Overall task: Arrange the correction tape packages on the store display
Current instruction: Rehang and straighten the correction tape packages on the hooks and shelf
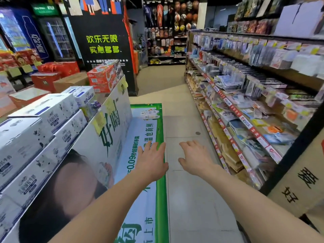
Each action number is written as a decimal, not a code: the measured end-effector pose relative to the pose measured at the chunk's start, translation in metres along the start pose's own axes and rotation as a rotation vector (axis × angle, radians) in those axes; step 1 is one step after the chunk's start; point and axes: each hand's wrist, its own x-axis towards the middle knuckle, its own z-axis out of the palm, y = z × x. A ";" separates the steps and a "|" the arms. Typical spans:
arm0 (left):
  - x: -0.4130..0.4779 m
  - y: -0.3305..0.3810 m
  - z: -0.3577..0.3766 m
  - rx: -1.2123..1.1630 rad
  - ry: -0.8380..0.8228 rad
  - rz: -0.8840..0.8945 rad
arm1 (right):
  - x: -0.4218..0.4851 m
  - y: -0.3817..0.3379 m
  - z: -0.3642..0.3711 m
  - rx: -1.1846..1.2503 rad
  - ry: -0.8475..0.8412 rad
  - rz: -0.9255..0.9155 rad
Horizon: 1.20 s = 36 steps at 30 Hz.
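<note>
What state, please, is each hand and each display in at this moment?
Left hand: open, holding nothing.
Right hand: open, holding nothing.
Shelf packets: stocked, many lying jumbled.
Milk cartons: closed, stacked.
Drinks fridge: lit inside.

A person's two arms as seen from a head-worn camera: the left forearm (108, 207) and right forearm (245, 195) are bare from the frame's edge to the wrist. Faint tendon lines cross the back of the left hand (152, 160); rounded knuckles show on the right hand (195, 159). The fingers (160, 148) are slim, their nails too blurred to make out
</note>
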 end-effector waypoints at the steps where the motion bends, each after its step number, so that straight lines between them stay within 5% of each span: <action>1: 0.014 0.002 -0.002 -0.007 -0.010 -0.013 | 0.014 0.008 -0.003 -0.002 -0.010 0.001; 17: 0.230 -0.008 0.007 -0.025 -0.037 -0.030 | 0.212 0.078 -0.008 0.000 0.006 0.024; 36: 0.572 -0.138 0.003 -0.017 -0.033 0.145 | 0.543 0.099 0.003 -0.013 0.010 0.217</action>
